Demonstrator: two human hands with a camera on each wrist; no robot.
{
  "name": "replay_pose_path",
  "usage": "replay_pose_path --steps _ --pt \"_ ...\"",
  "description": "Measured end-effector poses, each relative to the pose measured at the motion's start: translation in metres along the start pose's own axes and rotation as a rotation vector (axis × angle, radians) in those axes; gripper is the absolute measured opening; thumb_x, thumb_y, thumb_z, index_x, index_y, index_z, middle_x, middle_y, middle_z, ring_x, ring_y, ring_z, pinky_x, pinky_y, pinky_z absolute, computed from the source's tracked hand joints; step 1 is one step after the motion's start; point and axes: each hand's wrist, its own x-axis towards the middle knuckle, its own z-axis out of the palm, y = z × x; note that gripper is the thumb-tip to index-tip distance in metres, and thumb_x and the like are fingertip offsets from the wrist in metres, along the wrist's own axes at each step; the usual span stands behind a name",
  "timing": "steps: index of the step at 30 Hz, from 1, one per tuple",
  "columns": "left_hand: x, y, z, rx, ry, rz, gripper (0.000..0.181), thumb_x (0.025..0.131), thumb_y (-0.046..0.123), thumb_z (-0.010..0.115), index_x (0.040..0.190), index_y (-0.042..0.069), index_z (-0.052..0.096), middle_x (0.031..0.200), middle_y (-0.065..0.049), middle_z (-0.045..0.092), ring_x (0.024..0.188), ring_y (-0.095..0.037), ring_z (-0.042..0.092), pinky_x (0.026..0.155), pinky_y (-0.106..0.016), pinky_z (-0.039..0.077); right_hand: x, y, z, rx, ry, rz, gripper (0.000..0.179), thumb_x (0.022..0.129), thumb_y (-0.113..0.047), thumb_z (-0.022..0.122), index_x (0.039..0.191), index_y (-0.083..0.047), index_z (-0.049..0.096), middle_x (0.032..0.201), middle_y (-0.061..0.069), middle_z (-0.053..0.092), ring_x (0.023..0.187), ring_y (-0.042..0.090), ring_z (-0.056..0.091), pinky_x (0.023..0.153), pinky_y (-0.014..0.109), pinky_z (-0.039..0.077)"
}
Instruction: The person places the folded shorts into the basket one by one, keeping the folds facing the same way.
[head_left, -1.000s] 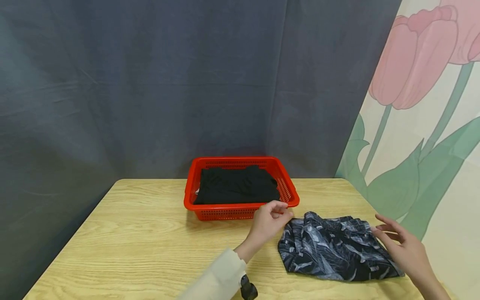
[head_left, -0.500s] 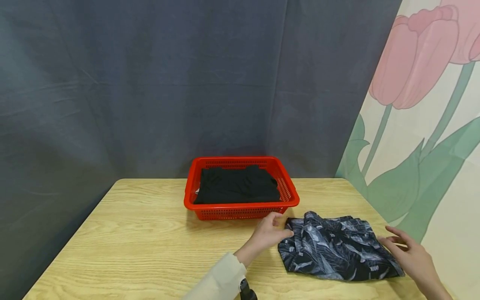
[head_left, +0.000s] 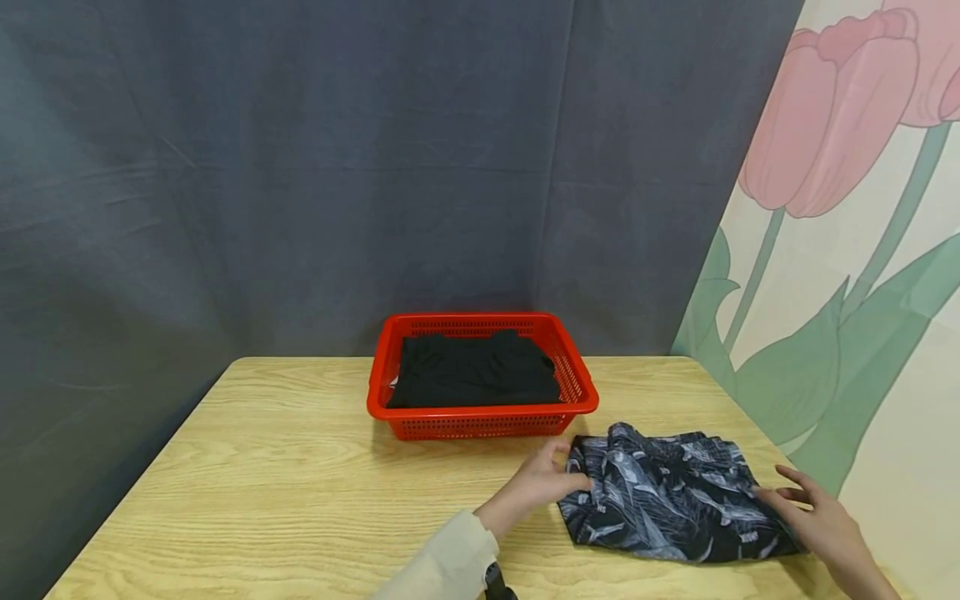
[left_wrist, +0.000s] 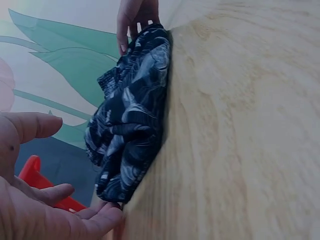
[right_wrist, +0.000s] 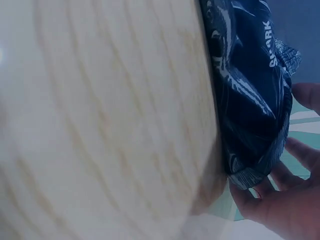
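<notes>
A folded dark garment (head_left: 667, 500), printed with grey-white sharks, lies on the table's right side. Gathered elastic shows along part of its edge, and "SHARK" is lettered on it in the right wrist view. My left hand (head_left: 534, 485) is at its left end; in the left wrist view, fingertips (left_wrist: 109, 216) touch the cloth's bottom edge while the thumb stands well apart. At the other end is my right hand (head_left: 819, 523), fingers spread and slightly bent. Its fingertips meet the garment's end in the right wrist view, thumb apart from the other fingers.
A red plastic basket (head_left: 480, 411) stands at the back middle of the wooden table (head_left: 285, 500), with folded black cloth (head_left: 476, 371) inside. Behind hangs a dark curtain (head_left: 337, 183). A wall with painted tulips (head_left: 847, 125) borders the right side.
My left hand has come down from the garment's upper left corner to the middle of its left side. My right hand has slid down and outward along the right end. The garment has stayed put.
</notes>
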Motion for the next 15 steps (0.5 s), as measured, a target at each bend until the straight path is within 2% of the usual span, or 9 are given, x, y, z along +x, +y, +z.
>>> replay_pose_path --steps 4,7,11,13,15 --pt "0.0029 -0.0024 0.0025 -0.025 -0.006 -0.016 0.063 0.078 0.016 0.077 0.134 0.006 0.05 0.119 -0.015 0.054 0.104 -0.032 0.054 0.086 -0.052 0.046 0.0024 -0.0004 -0.0002 0.013 -0.045 0.036 0.084 0.097 -0.049 0.052 0.145 0.012 0.019 0.133 0.041 0.039 0.119 0.06 0.035 0.087 0.063 0.038" --pt "0.0051 -0.0033 0.0042 -0.061 -0.004 -0.022 0.067 0.078 0.014 0.077 0.137 0.007 0.048 0.126 -0.016 0.052 0.108 -0.032 0.053 0.091 -0.054 0.043 0.0038 -0.0014 -0.0005 0.031 -0.071 0.035 0.084 0.097 -0.047 0.052 0.145 0.013 0.02 0.132 0.041 0.041 0.12 0.06 0.033 0.088 0.063 0.038" --pt "0.0069 -0.0028 0.0046 -0.108 -0.017 -0.031 0.07 0.078 0.012 0.077 0.14 0.01 0.045 0.137 -0.016 0.045 0.116 -0.033 0.048 0.097 -0.055 0.038 0.0065 -0.0017 -0.0013 0.088 -0.145 0.058 0.084 0.098 -0.046 0.051 0.145 0.015 0.018 0.132 0.041 0.043 0.123 0.059 0.033 0.091 0.06 0.04" --pt "0.008 -0.0025 0.0044 -0.122 -0.027 -0.046 0.07 0.078 0.012 0.077 0.141 0.011 0.045 0.139 -0.016 0.043 0.118 -0.033 0.047 0.098 -0.056 0.036 0.0079 -0.0015 -0.0018 0.121 -0.182 0.083 0.085 0.098 -0.047 0.051 0.145 0.015 0.016 0.136 0.042 0.036 0.125 0.059 0.031 0.094 0.059 0.039" --pt "0.0086 -0.0016 0.0041 -0.127 -0.033 -0.062 0.069 0.078 0.012 0.076 0.14 0.012 0.046 0.139 -0.015 0.043 0.118 -0.033 0.046 0.099 -0.056 0.035 0.0089 -0.001 -0.0019 0.156 -0.205 0.11 0.086 0.098 -0.047 0.051 0.145 0.015 0.016 0.14 0.044 0.028 0.123 0.056 0.036 0.093 0.054 0.043"
